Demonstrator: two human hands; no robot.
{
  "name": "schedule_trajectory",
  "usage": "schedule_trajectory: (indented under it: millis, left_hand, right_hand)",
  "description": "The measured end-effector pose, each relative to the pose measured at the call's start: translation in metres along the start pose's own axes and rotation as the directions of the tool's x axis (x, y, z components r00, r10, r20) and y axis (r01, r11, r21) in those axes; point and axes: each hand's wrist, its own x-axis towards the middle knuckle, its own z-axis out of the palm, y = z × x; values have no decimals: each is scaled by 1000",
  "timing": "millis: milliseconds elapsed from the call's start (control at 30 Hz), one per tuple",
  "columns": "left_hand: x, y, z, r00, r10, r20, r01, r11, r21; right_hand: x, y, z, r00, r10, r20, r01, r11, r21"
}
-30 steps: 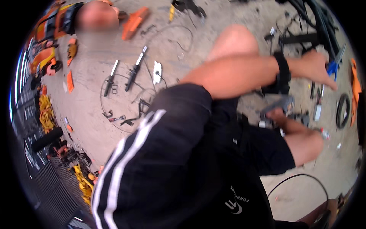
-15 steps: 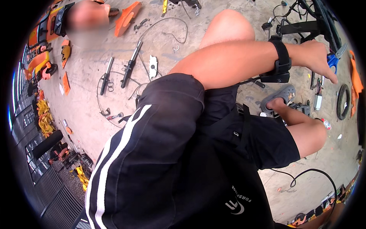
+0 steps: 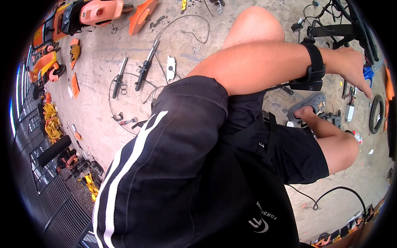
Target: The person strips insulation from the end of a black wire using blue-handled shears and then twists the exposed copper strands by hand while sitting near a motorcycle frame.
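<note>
My left arm crosses the view from a black sleeve (image 3: 157,149) with white stripes, a black strap (image 3: 314,62) round its wrist. My left hand (image 3: 349,68) is at the upper right, closed on blue-handled scissors (image 3: 368,75), whose blades are partly hidden at the picture's rim. Beyond the hand stands a black tubular frame (image 3: 359,29) with cables. My bare knee (image 3: 252,25) shows behind the forearm; my other leg (image 3: 339,153) is bent at the right, its foot in a grey clog (image 3: 308,101). My right hand is not in view.
Two fork tubes (image 3: 144,70), cables and small parts lie on the concrete floor (image 3: 91,120). Orange and yellow scooters (image 3: 99,10) and loose panels (image 3: 75,86) are at the upper left, a tyre (image 3: 376,113) at the right, piled yellow parts (image 3: 49,120) along the left.
My left hand and the scissors have shifted slightly right, and the blades sit lower relative to the floor. The view moved up, then slightly right; the smearing on my arm has cleared.
</note>
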Motion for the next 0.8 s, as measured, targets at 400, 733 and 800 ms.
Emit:
schedule_trajectory:
  millis: [400, 733, 800]
  left_hand:
    - [-2, -1, -1, 997, 62, -35, -61, 998, 33]
    - [-17, 6, 3, 982, 107, -156, -116, 992, -45]
    - [-25, 17, -2, 981, 145, -130, -163, 976, -143]
  right_hand:
    - [8, -1, 2, 1000, -16, 17, 16, 1000, 5]
    - [-64, -29, -77, 801, -168, -575, -84, 919, -385]
    - [-76, -19, -90, 540, -173, -824, -311, 869, -386]
